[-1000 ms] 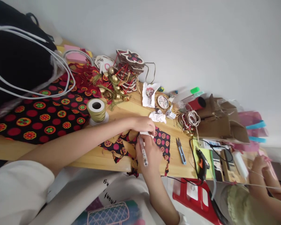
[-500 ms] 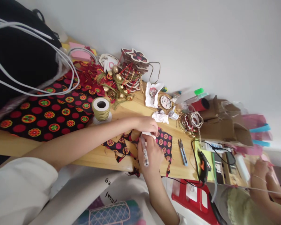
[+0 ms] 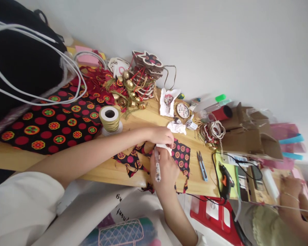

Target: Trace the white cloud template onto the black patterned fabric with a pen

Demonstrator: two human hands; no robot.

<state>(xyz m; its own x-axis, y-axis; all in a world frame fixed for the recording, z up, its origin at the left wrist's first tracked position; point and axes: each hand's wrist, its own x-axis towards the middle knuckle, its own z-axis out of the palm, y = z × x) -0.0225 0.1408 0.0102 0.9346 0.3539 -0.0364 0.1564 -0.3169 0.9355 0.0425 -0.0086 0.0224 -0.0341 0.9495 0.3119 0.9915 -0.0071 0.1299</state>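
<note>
My right hand point(image 3: 165, 169) is closed around a clear-barrelled pen point(image 3: 157, 167), whose tip is hidden behind the fingers. My left hand point(image 3: 162, 136) is just beyond it, fingers curled down on a small white piece point(image 3: 164, 149), possibly paper or card. The white piece lies over a dark fabric scrap with red and orange circles point(image 3: 181, 155); both hands cover much of it. More cut strips of the same fabric point(image 3: 128, 159) lie left of my right hand. Thread snips with blue handles point(image 3: 202, 166) lie to the right.
A spool of gold cord point(image 3: 110, 119) stands by my left forearm, near a larger patterned cloth point(image 3: 48, 126). Ornaments with gold bells point(image 3: 129, 84) are piled behind. A glue gun point(image 3: 226, 182), its cable and cardboard boxes point(image 3: 248, 140) are rightward. Another person's hands point(image 3: 291, 191) are far right.
My hands hold nearly the same pose, with the pen tilted slightly differently. The view has shifted a little, so items on the right appear slightly further right.
</note>
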